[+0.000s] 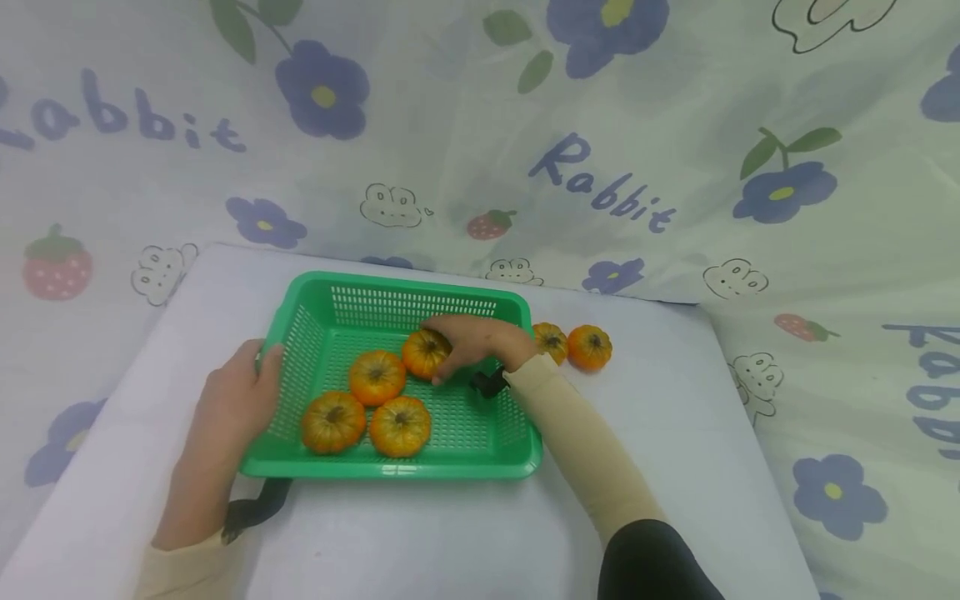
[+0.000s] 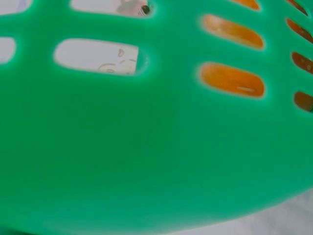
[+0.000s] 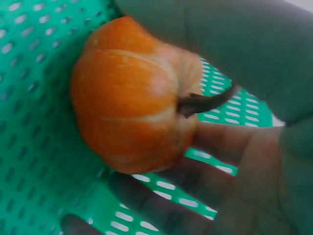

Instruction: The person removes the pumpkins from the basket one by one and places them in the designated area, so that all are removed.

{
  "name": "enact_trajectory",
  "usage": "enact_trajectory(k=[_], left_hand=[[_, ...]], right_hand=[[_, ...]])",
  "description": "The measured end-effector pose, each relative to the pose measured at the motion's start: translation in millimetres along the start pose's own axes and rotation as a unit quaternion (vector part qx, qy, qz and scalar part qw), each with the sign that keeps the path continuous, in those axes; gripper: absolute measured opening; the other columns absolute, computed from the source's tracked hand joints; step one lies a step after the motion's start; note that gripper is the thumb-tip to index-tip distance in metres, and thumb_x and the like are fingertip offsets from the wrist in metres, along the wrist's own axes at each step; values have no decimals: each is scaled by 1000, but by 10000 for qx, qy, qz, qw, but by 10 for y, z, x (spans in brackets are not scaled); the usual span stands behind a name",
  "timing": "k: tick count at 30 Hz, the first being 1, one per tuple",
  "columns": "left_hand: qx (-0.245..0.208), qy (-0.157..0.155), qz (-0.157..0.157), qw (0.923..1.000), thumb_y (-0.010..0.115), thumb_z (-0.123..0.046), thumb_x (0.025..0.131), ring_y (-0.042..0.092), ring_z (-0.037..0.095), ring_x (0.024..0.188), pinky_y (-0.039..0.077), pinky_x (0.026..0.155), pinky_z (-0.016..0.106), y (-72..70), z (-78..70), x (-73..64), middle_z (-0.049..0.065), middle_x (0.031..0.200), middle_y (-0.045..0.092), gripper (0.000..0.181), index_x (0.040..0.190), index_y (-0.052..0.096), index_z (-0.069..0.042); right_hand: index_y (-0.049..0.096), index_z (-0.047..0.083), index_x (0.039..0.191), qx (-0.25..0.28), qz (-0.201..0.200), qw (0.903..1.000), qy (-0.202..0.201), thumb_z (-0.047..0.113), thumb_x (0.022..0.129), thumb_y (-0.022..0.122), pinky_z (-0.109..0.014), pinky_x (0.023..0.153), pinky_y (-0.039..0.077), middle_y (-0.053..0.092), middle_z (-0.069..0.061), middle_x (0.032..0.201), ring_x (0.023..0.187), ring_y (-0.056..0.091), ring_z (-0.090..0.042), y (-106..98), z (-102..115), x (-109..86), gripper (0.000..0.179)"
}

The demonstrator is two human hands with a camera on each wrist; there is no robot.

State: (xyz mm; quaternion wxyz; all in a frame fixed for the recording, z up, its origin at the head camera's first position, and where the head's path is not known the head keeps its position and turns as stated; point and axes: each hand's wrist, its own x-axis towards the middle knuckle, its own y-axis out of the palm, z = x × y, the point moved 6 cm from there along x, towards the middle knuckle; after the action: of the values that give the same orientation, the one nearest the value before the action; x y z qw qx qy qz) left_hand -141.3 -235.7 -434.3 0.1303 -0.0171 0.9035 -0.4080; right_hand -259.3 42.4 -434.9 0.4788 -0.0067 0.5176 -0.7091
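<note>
A green plastic basket (image 1: 465, 469) with slotted walls sits on the white table. My left hand (image 1: 234, 396) grips its left rim, thumb on top; the left wrist view is filled by the slotted basket wall (image 2: 122, 147). Inside the basket, my right hand (image 1: 478, 340) holds a small orange pumpkin (image 1: 424, 353) near the middle. Close up, thumb and fingers reach around this pumpkin (image 3: 129, 98), whose curved stem (image 3: 205, 103) points toward the palm. Three more pumpkins lie beside it to the left and front, one of them the leftmost pumpkin (image 1: 333, 422).
Outside the basket's right wall, two more pumpkins rest on the table: one partly hidden pumpkin (image 1: 550, 340) and another pumpkin (image 1: 589, 347) touching its right side. A patterned cloth (image 1: 450, 125) with flowers and rabbits hangs behind and beside the table (image 1: 675, 433).
</note>
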Motion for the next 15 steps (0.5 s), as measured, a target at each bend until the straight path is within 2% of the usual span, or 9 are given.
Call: enact_trajectory(k=[6,11,15], left_hand=[[-5,-3,2,10000,17,-52,112,57,54,107,49,81,67,-7,10,20,42,135,50,78,156,28,10],[-21,-31,82,10000,16,-53,112,55,58,112,48,82,69,27,19,17,43,137,49,78,157,28,10],[-30,71,-41,10000,17,-51,112,54,60,115,47,85,70,-26,-1,1,42,137,50,75,154,32,9]], right_hand=[[36,5,161,-237,-20,9997,6,22,87,88,-40,121,33,43,-12,161,146,41,-26,33,24,59,91],[37,7,162,-274,-31,9996,74,22,88,87,-39,121,32,43,-11,161,147,40,-26,78,-3,39,90],[35,9,163,-331,13,9994,108,23,89,87,-40,121,32,42,-10,162,148,39,-26,47,19,68,91]])
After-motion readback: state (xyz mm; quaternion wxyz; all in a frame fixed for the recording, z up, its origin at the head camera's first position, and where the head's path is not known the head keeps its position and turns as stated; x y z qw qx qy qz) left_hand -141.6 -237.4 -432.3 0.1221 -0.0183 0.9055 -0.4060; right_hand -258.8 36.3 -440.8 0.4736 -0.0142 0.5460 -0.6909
